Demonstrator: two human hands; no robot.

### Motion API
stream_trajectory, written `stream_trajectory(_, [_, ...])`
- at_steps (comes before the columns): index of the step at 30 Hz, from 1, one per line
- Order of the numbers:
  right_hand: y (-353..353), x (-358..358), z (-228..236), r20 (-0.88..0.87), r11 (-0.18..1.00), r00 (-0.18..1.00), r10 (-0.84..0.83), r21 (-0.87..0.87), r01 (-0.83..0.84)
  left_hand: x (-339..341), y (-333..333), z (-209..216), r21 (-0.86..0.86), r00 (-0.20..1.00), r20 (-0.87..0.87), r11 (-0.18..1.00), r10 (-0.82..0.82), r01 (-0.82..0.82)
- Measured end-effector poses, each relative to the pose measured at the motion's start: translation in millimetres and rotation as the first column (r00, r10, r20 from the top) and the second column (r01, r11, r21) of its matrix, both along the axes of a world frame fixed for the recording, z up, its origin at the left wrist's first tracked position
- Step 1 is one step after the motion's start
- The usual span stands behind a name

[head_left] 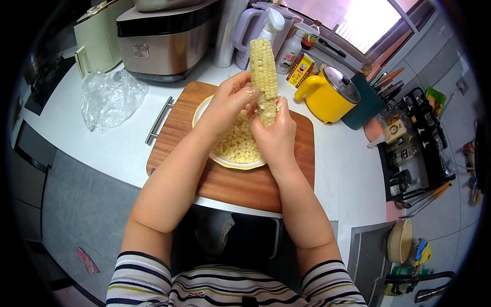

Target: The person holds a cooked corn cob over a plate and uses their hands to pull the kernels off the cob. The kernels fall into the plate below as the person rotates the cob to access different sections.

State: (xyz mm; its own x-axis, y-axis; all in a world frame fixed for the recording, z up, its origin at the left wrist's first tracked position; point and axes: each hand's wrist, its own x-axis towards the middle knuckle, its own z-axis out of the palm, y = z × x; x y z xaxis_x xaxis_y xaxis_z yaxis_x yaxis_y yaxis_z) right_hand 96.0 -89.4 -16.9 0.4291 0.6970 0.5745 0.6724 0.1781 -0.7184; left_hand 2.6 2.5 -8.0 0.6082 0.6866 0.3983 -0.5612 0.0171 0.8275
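Note:
A pale yellow corn cob stands nearly upright above a plate, its upper part still covered in kernels and its lower part stripped. My right hand is closed round the stripped lower end, thumb along its near side. My left hand is closed against the cob's left side at mid-height, fingers curled and partly hidden, with bits of corn on the thumb. Below lies the white plate with a yellow rim, holding many loose corn kernels. The plate rests on a brown wooden cutting board.
Behind the board are a rice cooker, a spray bottle and a yellow electric pot. A crumpled clear plastic bag lies on the left of the white counter. To the right are a black rack and a sink.

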Motion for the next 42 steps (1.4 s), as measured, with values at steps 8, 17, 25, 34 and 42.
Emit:
stream_trajectory(8, [0, 2, -4, 0.034, 0.999, 0.999, 0.000, -0.045, 0.002, -2, 7, -1, 0.155, 0.985, -0.169, 0.988, 0.039, -0.013])
stream_trajectory(17, [1, 2, -3, -0.032, 0.999, 0.999, 0.043, 0.020, -0.043, -1, 4, -3, 0.048, 0.998, -0.067, 0.999, -0.005, 0.009])
stream_trajectory(25, [3, 11, -11, -0.437, 0.924, 0.824, 0.360, 0.043, -0.380, -1, 9, -3, 0.070, 0.993, -0.106, 0.997, 0.042, -0.035])
stream_trajectory(34, [1, 6, -4, -0.121, 0.996, 0.989, 0.085, -0.002, -0.086, 1, 1, 2, 0.129, 0.981, -0.193, 0.991, 0.039, -0.014])
stream_trajectory(42, [0, 3, -2, -0.058, 0.999, 0.998, 0.031, -0.030, -0.033, 3, 1, -1, 0.186, 0.976, -0.190, 0.980, 0.108, -0.073])
